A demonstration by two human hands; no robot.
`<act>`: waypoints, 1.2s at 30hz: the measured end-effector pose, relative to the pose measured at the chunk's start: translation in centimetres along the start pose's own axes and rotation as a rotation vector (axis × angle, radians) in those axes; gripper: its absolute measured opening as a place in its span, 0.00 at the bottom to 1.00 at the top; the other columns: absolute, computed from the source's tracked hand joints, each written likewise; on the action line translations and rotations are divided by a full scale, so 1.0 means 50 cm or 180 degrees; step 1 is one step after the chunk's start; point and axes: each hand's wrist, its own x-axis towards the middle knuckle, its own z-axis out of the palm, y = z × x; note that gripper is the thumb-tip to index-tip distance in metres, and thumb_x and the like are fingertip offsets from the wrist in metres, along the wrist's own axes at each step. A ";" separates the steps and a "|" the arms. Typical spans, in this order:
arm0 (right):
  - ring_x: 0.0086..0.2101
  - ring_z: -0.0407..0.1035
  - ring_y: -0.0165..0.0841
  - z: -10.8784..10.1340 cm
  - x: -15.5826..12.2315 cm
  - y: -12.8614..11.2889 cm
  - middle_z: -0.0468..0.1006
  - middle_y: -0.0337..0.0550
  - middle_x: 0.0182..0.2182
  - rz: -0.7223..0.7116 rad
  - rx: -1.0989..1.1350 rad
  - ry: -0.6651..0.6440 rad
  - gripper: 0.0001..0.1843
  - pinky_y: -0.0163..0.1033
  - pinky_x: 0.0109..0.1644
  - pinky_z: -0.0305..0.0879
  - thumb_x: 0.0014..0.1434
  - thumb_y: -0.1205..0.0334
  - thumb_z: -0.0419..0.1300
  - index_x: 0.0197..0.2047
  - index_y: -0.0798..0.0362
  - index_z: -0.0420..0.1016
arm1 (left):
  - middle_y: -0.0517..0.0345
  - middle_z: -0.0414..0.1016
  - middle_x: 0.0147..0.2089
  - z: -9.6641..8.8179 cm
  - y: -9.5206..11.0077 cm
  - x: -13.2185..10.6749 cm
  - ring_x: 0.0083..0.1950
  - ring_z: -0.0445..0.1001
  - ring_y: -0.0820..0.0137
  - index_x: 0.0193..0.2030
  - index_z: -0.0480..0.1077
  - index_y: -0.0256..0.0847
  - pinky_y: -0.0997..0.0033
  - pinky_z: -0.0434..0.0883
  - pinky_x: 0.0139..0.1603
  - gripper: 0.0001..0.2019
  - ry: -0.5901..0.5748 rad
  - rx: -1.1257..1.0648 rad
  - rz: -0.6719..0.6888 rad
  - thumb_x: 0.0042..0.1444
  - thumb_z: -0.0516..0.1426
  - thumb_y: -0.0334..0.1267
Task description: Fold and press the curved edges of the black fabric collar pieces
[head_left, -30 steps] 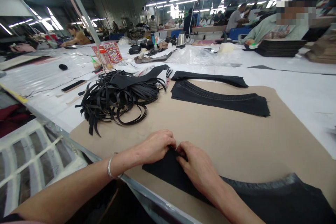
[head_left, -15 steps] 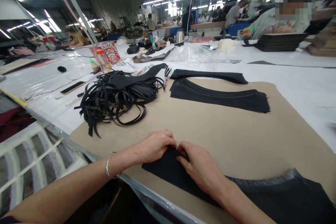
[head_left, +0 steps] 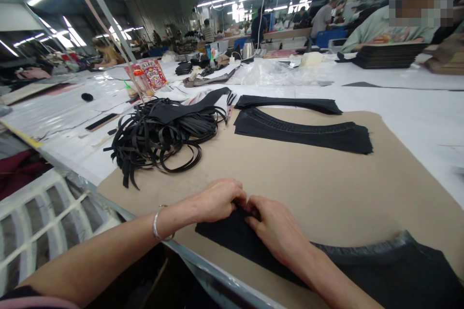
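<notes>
A long black fabric piece [head_left: 384,270] with a curved, shinier upper edge lies along the front of the tan board [head_left: 290,178]. My left hand [head_left: 221,199] pinches that edge near the piece's left end, a bangle on the wrist. Close beside it, my right hand [head_left: 273,224] grips the same edge between thumb and fingers, its forearm crossing over the fabric. The fingertips of both hands almost meet, and what lies directly under them is hidden.
A tangled heap of black strips [head_left: 159,135] is at the left of the board. Farther back are stacked black curved pieces [head_left: 304,133]. A white slatted rack [head_left: 43,231] stands beyond the table's left edge. Across the table a co-worker [head_left: 391,29] sits behind a dark stack [head_left: 389,55].
Both hands stay at the same edge, with my left hand shifted very slightly right. The fabric barely moves. Across the table, the co-worker has shifted to the right.
</notes>
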 end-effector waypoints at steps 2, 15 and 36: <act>0.33 0.68 0.33 0.006 -0.008 0.006 0.75 0.38 0.32 -0.0057 0.0052 0.0116 0.07 0.36 0.36 0.55 0.54 0.70 0.56 0.35 0.50 0.72 | 0.60 0.74 0.34 0.005 -0.001 -0.007 0.39 0.73 0.71 0.33 0.75 0.43 0.76 0.67 0.40 0.12 0.0060 0.0035 0.0043 0.50 0.54 0.23; 0.37 0.66 0.32 0.015 -0.036 0.055 0.71 0.39 0.35 -0.0694 0.0194 0.0208 0.08 0.36 0.42 0.61 0.59 0.73 0.54 0.35 0.52 0.71 | 0.54 0.73 0.43 0.067 0.011 -0.078 0.46 0.69 0.68 0.51 0.72 0.43 0.70 0.69 0.47 0.17 0.0629 0.0234 0.0090 0.63 0.46 0.27; 0.41 0.65 0.32 -0.005 -0.078 0.096 0.69 0.42 0.38 -0.1111 0.0240 0.0024 0.12 0.38 0.47 0.63 0.65 0.72 0.49 0.41 0.52 0.72 | 0.48 0.65 0.50 0.080 0.054 -0.096 0.53 0.63 0.60 0.61 0.64 0.47 0.52 0.61 0.59 0.25 0.0514 0.0820 0.0062 0.57 0.48 0.26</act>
